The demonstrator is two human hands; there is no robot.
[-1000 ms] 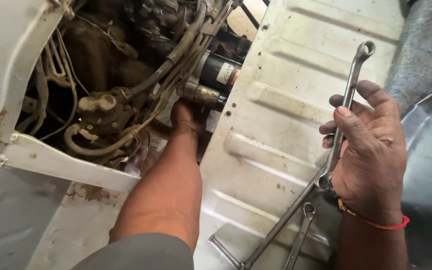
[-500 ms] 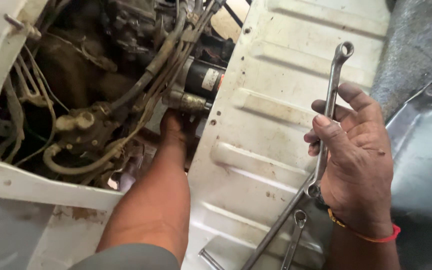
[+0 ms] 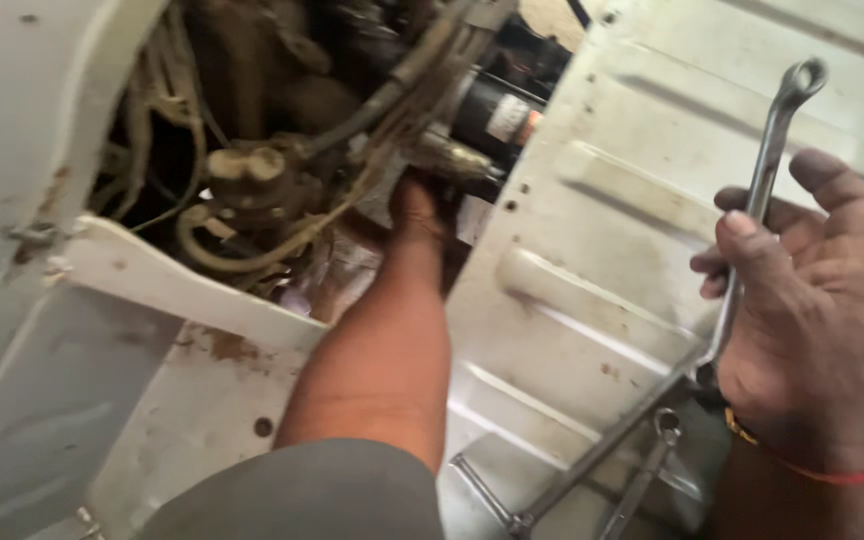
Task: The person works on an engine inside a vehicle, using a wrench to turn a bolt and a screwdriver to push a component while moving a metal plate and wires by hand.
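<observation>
**Ring spanner up in the right hand, left hand deep in the engine bay**

Ring spanner [image 3: 764, 170] — that is what we see first, a long steel one held upright on the right of the view, its ring end at the top, above the fingers. Our right hand [image 3: 802, 320] has it gripped around the shaft, thumb and fingers closed on the metal, in front of the ribbed white body panel [image 3: 592, 260]. A red and yellow band [image 3: 802, 462] sits on that wrist.

Over to the left hand [image 3: 417, 205]: we reach it down into the open engine bay, forearm running up from the grey sleeve [image 3: 302, 495]. The fingers disappear under a tangle of dirty hoses and cables [image 3: 252, 200], right beside a dark cylindrical part with a pale label [image 3: 497, 115]. Whether that hand is closed on anything we cannot tell; the fingertips are hidden, and the picture is a little blurred there.

Lower down, below the right hand, more tools lie on the panel: a long bar tool [image 3: 572, 480] slanting towards the bottom edge, and just beside it a second spanner [image 3: 647, 470], its ring end up near the wrist. A rust-stained white bracket [image 3: 172, 295] crosses the bay's lower left edge.
</observation>
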